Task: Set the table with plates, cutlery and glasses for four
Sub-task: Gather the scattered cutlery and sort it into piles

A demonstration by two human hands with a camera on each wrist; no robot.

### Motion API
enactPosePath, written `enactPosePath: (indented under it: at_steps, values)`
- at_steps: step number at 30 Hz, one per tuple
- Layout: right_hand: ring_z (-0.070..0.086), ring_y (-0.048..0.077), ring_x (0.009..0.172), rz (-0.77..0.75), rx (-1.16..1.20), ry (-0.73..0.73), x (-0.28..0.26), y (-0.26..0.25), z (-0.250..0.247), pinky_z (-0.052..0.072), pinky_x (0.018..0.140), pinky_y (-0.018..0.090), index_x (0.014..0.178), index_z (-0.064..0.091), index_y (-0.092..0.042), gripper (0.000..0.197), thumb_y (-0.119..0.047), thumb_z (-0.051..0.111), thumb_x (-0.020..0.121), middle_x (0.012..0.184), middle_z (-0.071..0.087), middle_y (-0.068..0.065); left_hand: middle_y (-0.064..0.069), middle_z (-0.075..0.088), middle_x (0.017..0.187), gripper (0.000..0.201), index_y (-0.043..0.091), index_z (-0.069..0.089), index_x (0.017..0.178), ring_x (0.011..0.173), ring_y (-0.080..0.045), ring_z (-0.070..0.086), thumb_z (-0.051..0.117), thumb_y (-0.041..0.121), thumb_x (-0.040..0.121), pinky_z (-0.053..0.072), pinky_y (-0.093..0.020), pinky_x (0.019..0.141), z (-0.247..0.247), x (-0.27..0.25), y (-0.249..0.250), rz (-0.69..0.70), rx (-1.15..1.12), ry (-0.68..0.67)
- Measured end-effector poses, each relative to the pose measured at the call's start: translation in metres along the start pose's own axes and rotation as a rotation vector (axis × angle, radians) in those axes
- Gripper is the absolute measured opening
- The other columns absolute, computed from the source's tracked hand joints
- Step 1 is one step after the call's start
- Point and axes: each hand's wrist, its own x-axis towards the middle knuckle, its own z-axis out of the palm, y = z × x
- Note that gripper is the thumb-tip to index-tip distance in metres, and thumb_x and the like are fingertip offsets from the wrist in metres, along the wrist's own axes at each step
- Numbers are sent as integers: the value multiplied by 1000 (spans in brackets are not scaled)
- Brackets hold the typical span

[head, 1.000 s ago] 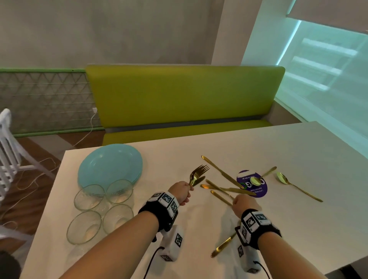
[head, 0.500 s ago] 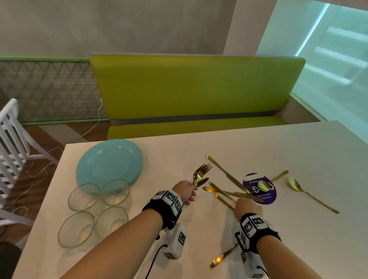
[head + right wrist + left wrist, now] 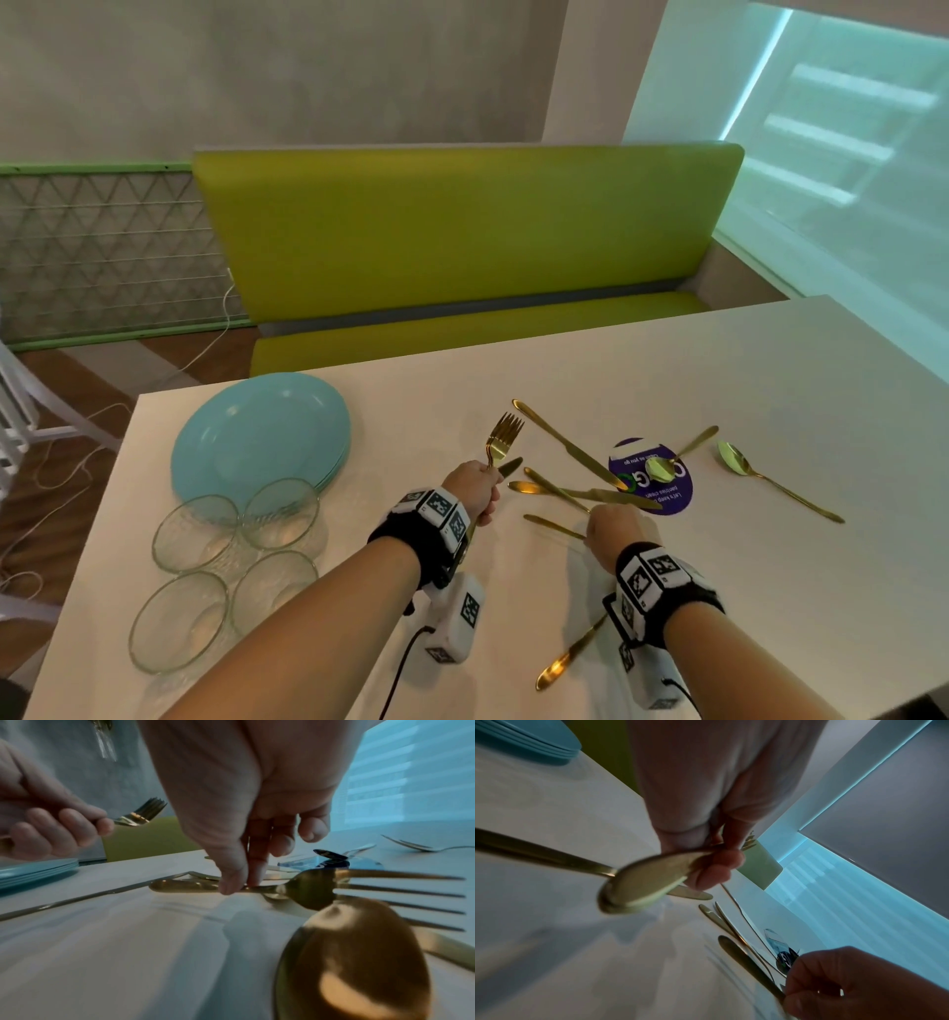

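The left hand (image 3: 475, 488) grips gold forks (image 3: 502, 437) upright, while the right hand (image 3: 613, 529) pinches 1 fork (image 3: 295, 890) off the table (image 3: 770, 390).

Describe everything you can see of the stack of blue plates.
The stack of blue plates sits flat on the white table at its far left corner, near the green bench. The plates are round, pale turquoise, smooth and slightly glossy, with shallow raised rims; several edges show at the side, neatly nested. Neither hand touches them. Clear glass bowls stand at the near edge; contact cannot be told.
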Motion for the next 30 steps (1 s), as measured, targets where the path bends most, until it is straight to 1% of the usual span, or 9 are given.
enactPosePath:
  at_steps: [7, 11, 14, 17, 20, 23, 25, 28, 30]
  values:
    - [49, 22, 115, -231, -266, 101, -20, -7, -33, 38, 102, 36, 118, 59, -16, 25, -20, 48, 95, 118, 60, 3, -1, 47, 73, 16, 7, 49, 104, 59, -11, 46, 38, 19, 99, 42, -20, 54, 7, 0, 6, 25, 211, -21]
    - [47, 24, 114, -407, -398, 172, -30, -19, -50, 36, 100, 38, 120, 58, -13, 28, -20, 44, 97, 117, 58, 6, -3, 49, 75, 25, 2, 50, 118, 63, -11, 50, 41, 5, 95, 44, -20, 57, 12, -1, 7, 15, 334, -96]
    - [47, 25, 113, -531, -482, 204, -34, -26, -58, 38, 98, 38, 120, 58, -13, 27, -19, 45, 96, 118, 56, 7, -4, 51, 78, 18, 11, 51, 100, 72, -16, 54, 47, -3, 89, 46, -22, 63, 16, -6, 8, -10, 403, -164]
    - [43, 26, 120, -615, -506, 212, -33, -31, -63, 36, 99, 39, 122, 58, -12, 30, -17, 42, 97, 124, 54, 8, -9, 56, 81, 18, 16, 52, 79, 77, -22, 55, 56, -1, 77, 48, -32, 72, 20, -8, 6, -7, 468, -228]
    - [43, 27, 119, -661, -486, 207, -29, -33, -64, 36, 98, 39, 124, 57, -14, 31, -18, 40, 98, 122, 55, 8, -10, 60, 86, 20, 17, 56, 76, 83, -24, 58, 63, 6, 61, 51, -38, 82, 24, -7, 4, 7, 524, -274]
    - [44, 26, 115, -695, -480, 188, -24, -33, -64, 37, 93, 36, 124, 57, -15, 31, -21, 42, 97, 118, 56, 8, -12, 67, 105, 27, 13, 65, 97, 103, -26, 63, 71, 6, 71, 49, -39, 99, 29, -6, 2, 48, 561, -269]
    - [44, 25, 113, -707, -471, 181, -22, -32, -65, 38, 91, 36, 122, 58, -14, 30, -21, 43, 97, 118, 56, 8, -12, 67, 115, 34, 8, 64, 108, 111, -26, 61, 72, 6, 74, 48, -42, 101, 31, -5, 1, 60, 561, -249]
    - [45, 26, 113, -730, -452, 174, -19, -29, -65, 39, 91, 36, 121, 58, -13, 30, -22, 45, 96, 117, 56, 9, -14, 67, 112, 32, 6, 64, 108, 107, -27, 63, 70, 6, 77, 48, -42, 101, 35, -7, 2, 87, 559, -241]
    - [45, 26, 113, -740, -449, 171, -18, -28, -65, 39, 91, 36, 120, 59, -12, 29, -23, 46, 96, 117, 56, 9, -12, 68, 102, 23, 5, 65, 103, 97, -22, 64, 65, 2, 81, 48, -39, 101, 37, -9, 4, 102, 535, -265]
